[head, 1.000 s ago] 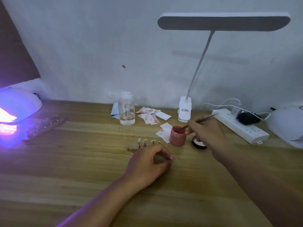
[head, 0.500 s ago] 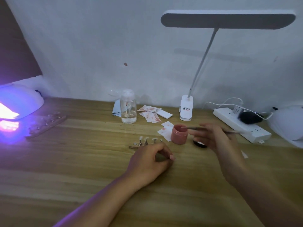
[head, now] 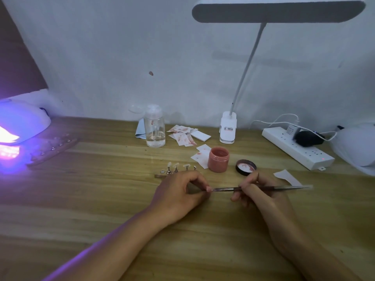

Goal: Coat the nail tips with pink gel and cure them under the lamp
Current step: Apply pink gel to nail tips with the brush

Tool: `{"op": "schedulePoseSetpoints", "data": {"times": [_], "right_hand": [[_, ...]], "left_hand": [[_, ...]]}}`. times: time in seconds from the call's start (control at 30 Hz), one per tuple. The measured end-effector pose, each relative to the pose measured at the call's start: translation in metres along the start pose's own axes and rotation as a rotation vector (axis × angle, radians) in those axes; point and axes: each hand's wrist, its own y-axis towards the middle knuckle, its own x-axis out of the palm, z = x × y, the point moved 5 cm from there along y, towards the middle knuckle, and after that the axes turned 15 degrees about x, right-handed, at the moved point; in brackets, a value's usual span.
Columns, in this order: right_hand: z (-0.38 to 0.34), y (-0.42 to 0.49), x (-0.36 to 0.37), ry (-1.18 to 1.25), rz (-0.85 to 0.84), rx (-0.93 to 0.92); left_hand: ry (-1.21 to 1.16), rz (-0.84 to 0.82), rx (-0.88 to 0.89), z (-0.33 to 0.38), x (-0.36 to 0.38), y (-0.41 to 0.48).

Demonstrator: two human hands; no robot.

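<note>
My left hand (head: 178,196) pinches a small nail tip (head: 208,189) at the middle of the wooden table. My right hand (head: 258,194) grips a thin brush (head: 263,188) lying level, its bristle end touching the nail tip. Behind my hands stands the open pink gel jar (head: 218,159), with its black lid (head: 246,167) to the right. A strip holder (head: 175,169) with several nail tips on stands lies left of the jar. The curing lamp (head: 18,126) glows purple at the far left, with another holder strip (head: 52,150) beside it.
A clear pump bottle (head: 155,128), stained paper wipes (head: 183,135), a desk lamp's base (head: 228,127) and a white power strip (head: 297,151) line the back of the table. A white object (head: 357,145) sits at the far right. A paper scrap (head: 287,177) lies near my right hand.
My right hand has taken the brush out of the pink jar and brought it down and left to the nail tip in my left hand. My left hand stayed put.
</note>
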Motion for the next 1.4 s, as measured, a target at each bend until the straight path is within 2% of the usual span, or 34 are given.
{"op": "schedulePoseSetpoints", "data": {"times": [0.47,1.4], "right_hand": [[0.0010,0.0006,0.0020,-0.021,-0.032,0.003],[0.0013,0.0024,-0.0042,0.039,0.059,0.010]], "left_hand": [[0.014,-0.006,0.008,0.0003,0.0001,-0.0010],[0.018,-0.015,0.012,0.0034,-0.0002,-0.0020]]}}
